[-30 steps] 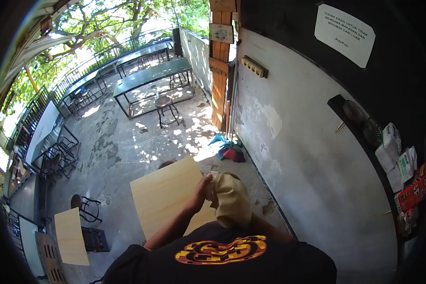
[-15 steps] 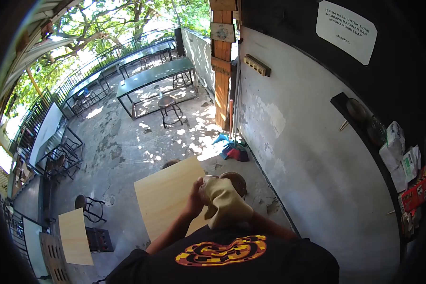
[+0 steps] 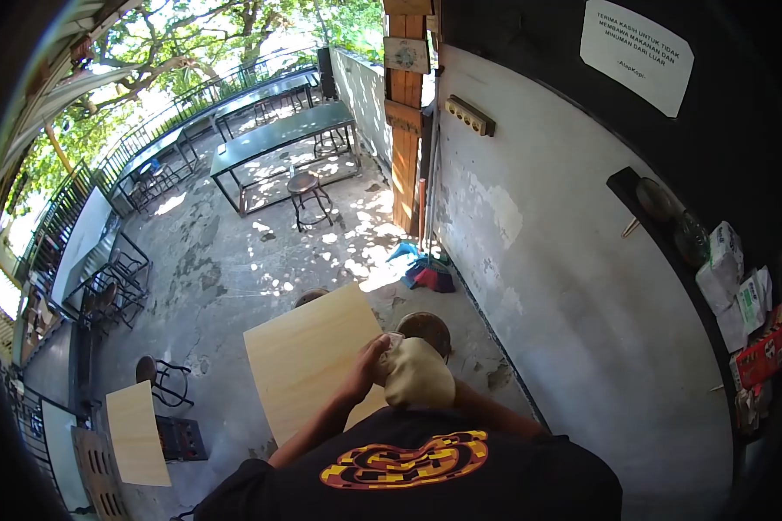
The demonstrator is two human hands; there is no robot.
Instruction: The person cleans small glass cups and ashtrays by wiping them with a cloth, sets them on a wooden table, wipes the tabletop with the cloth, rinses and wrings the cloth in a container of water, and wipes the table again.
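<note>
A bunched tan cloth [image 3: 419, 375] is held up close to my chest, over the right edge of a light wooden tabletop [image 3: 308, 356]. My left hand [image 3: 371, 366] is closed on something glassy or clear at the cloth's left side; its exact shape is too small to tell. The cloth covers my right hand, so its fingers are hidden; only the forearm [image 3: 487, 411] shows, running in behind the cloth.
A round stool [image 3: 424, 333] stands just beyond the cloth. Another wooden table [image 3: 139, 434] and a stool [image 3: 147, 370] are at left. Farther off is a long green table [image 3: 282, 137]. Along the right runs a wall [image 3: 530, 217] with a loaded shelf [image 3: 621, 182].
The cloth has dropped lower and looks more bunched, uncovering the round stool behind it. My left hand has stayed by its left side, shifting slightly.
</note>
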